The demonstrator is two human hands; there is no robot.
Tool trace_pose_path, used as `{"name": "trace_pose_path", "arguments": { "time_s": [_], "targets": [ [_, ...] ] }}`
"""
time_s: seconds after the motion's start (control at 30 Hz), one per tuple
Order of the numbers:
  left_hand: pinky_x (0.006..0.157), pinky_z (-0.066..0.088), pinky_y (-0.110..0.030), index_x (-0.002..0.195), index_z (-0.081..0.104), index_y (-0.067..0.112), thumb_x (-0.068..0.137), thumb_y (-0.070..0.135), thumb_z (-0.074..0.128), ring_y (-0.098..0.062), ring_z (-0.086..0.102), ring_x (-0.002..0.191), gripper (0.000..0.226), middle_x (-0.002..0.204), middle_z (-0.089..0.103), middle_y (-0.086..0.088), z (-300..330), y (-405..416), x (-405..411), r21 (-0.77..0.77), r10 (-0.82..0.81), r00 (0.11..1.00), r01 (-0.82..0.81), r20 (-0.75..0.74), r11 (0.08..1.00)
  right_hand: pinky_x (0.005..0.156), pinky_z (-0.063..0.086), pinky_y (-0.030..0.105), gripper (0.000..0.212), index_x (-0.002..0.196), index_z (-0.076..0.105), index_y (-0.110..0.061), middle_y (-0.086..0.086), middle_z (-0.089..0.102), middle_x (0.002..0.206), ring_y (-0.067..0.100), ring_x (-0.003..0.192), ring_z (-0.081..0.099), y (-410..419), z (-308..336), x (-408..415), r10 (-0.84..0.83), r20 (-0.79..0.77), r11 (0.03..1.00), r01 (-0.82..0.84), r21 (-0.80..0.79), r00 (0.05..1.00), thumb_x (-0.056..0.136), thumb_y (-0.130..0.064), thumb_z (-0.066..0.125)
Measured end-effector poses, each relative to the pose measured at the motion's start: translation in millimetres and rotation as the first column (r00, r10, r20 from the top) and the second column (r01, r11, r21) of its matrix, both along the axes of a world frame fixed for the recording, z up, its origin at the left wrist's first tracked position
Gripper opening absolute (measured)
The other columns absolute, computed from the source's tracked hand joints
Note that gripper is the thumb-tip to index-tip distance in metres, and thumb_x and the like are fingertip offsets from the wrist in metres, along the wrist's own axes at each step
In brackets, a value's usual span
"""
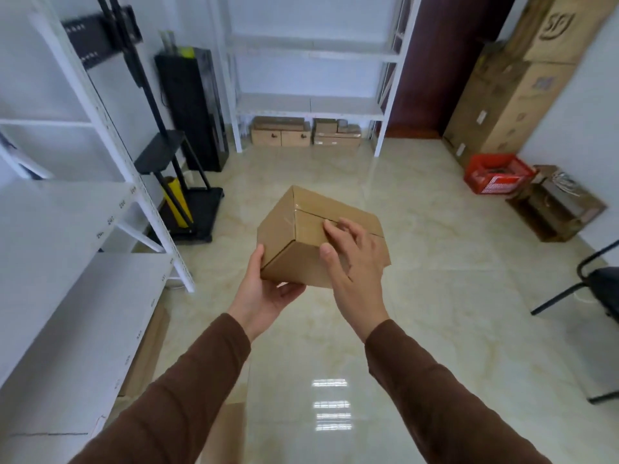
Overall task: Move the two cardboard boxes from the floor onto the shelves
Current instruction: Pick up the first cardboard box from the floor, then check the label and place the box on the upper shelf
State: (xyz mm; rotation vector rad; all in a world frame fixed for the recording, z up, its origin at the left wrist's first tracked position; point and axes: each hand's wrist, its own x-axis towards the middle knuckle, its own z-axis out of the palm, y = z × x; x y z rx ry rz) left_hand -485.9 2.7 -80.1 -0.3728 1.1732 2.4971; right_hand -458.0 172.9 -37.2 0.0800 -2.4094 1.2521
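Head view: a box (315, 236) is held in the air above the tiled floor (418, 262), tilted, its taped seam facing up. The left hand (268, 293) cups its lower near corner from below, thumb on the left face and fingers (291, 288) curled under the bottom edge. The right hand (355, 259) lies over the top and near face, fingers (335, 229) spread flat against the cardboard, thumb on the front. Both sleeves are brown. White shelves (67, 249) stand just to the left, more shelves (308, 108) at the far wall with small boxes underneath them. A red crate (495, 175) sits by the right wall, near a stack of large cartons (509, 92).
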Motion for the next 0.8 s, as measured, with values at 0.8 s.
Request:
{"name": "trace_pose_path", "arguments": {
  "time_s": [0.8],
  "targets": [
    [0.104,0.048,-0.035,0.147,0.04,0.029,0.08,0.078,0.056,-0.014,0.056,0.13,0.085,0.143,0.057,0.003,85.2,48.9,-310.1,-0.457,-0.065,0.951,-0.085,-0.303,0.885,0.11,0.049,0.038,0.047,0.148,0.049,-0.023,0.007,0.063,0.144,0.023,0.136,0.057,47.0,-10.4,-331.8,0.162,0.105,0.629,-0.021,-0.777,0.981,0.103,-0.03,0.057]
  ]
}}
